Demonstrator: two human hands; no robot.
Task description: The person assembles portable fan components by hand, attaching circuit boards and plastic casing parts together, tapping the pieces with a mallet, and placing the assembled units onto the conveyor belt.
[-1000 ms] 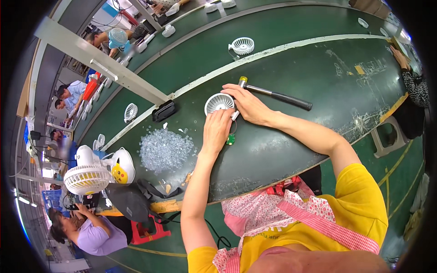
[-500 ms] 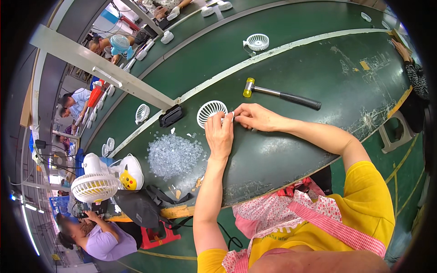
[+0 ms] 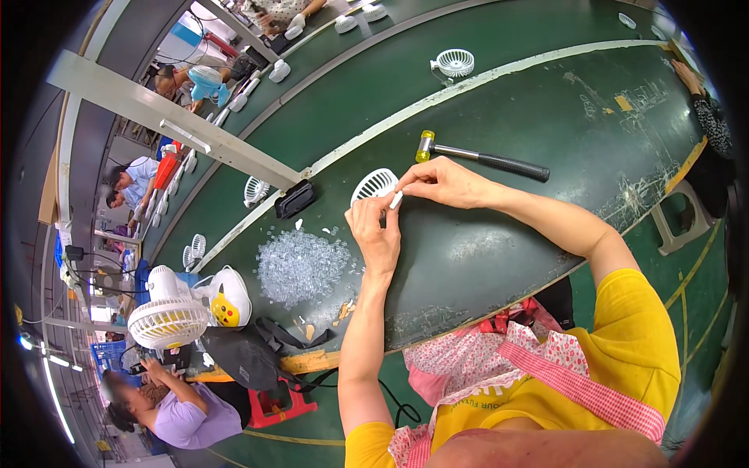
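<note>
Just above the near table, a white fan head with a slotted round grille [image 3: 374, 183] is between my two hands. My left hand [image 3: 373, 238] grips its near side, thumb and fingers closed by a short white stem [image 3: 396, 200]. From the right, my right hand [image 3: 449, 185] pinches at the top of that stem; whether a tiny part is between the fingertips I cannot make out. Left of my left hand lies a heap of small clear plastic pieces [image 3: 300, 267]. A hammer with yellow faces and a black handle [image 3: 488, 158] rests beyond my right hand.
A black case-like object [image 3: 295, 200] lies by the metal post [image 3: 179, 125]. A white desk fan [image 3: 168, 316] and a dark bag [image 3: 242, 357] occupy the left end. Beyond the pale rail, white fans [image 3: 454, 64] sit on the green belt [image 3: 351, 101]. Other people work around.
The fan head has tilted and shifted slightly up and right, and its white stem shows more. My right hand has risen a little. Fans on the belt have moved slightly right.
</note>
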